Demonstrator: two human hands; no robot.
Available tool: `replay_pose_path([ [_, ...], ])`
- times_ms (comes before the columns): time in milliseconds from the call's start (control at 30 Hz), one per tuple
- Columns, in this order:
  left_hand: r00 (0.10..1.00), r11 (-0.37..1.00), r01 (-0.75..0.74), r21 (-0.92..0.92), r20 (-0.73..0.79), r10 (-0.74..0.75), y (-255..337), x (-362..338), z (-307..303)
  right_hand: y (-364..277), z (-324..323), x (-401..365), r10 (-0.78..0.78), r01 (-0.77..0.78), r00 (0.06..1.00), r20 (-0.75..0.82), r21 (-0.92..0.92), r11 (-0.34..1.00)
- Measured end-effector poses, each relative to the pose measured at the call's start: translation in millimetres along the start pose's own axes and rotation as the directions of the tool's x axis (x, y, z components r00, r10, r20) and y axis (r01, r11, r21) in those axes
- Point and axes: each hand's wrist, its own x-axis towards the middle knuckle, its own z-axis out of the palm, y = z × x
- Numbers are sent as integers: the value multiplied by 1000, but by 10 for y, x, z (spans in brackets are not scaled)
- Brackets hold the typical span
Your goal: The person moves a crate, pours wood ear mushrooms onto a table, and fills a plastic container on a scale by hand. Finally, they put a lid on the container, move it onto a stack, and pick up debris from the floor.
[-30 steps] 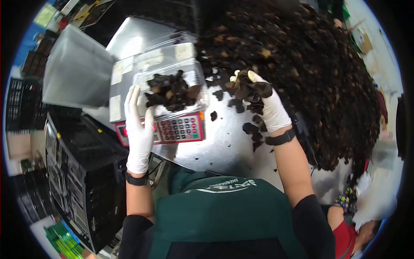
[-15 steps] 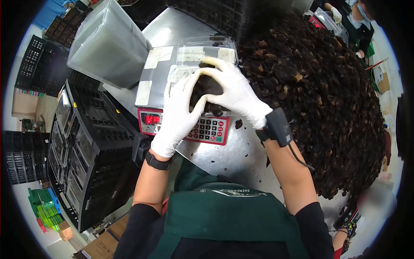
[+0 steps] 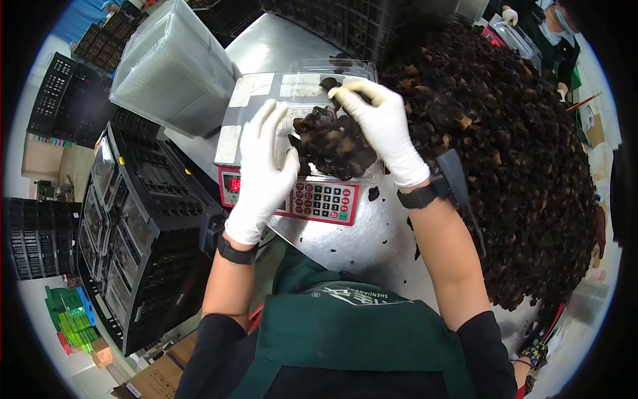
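A heap of dark wood ear mushrooms [image 3: 335, 143] fills a clear plastic box [image 3: 375, 174] on a red-framed digital scale [image 3: 227, 143]. My left hand [image 3: 266, 169], in a white glove, is at the left side of the heap with its fingers apart, holding nothing. Above the heap's far right side, my gloved right hand [image 3: 382, 120] has thumb and forefinger pinched together. A small dark wood ear piece [image 3: 328, 84] shows at those fingertips. The box's clear lid [image 3: 362, 66] lies folded back at the far side of the scale. My left hand partly covers the red display.
A large mound of wood ears [image 3: 505, 173] takes up the right side of the metal table [image 3: 359, 246]. Stacked clear boxes [image 3: 169, 73] stand at the left, above a black crate [image 3: 176, 233] of filled boxes. Another person [image 3: 555, 33] works at the far right.
My hands have drawn apart from around the heap, uncovering the wood ears. The left has opened; the right has moved right and now pinches a small piece.
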Motion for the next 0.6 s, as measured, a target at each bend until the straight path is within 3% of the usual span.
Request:
replay_pose_path([
  [67,997,998,-46,32,-59,48,-116,139,-18,-205,-69,36,255,-242,967,-20,244,939],
  [100,995,1000,-24,8,-97,25,-79,222,-41,-184,-107,54,236,-217,971,-24,309,926],
  [133,994,999,-31,14,-102,33,-101,319,-67,-191,-150,81,319,-296,948,-18,322,899],
  [267,973,987,-125,103,-183,142,-215,660,-209,-219,-238,92,419,-350,907,-29,501,791],
  [333,968,992,-94,84,-224,110,-180,749,-346,-281,-340,22,499,-399,866,-35,554,731],
  [400,950,985,-105,135,-280,139,-182,797,-475,108,-582,-86,421,-351,899,117,769,535],
  [433,946,983,-118,139,-286,153,-205,817,-540,271,-770,-194,355,-412,892,278,824,389],
  [467,941,981,-132,143,-292,169,-224,836,-611,167,-775,-357,476,-362,864,166,862,356],
  [500,953,981,-119,152,-260,155,-244,840,-685,314,-892,-506,401,-343,885,236,913,221],
  [567,970,986,-61,154,-226,95,-181,882,-777,516,-1067,-819,339,-280,878,338,937,-209],
  [600,976,988,-35,151,-207,66,-148,896,-775,579,-1119,-995,356,-230,882,308,942,-245],
])
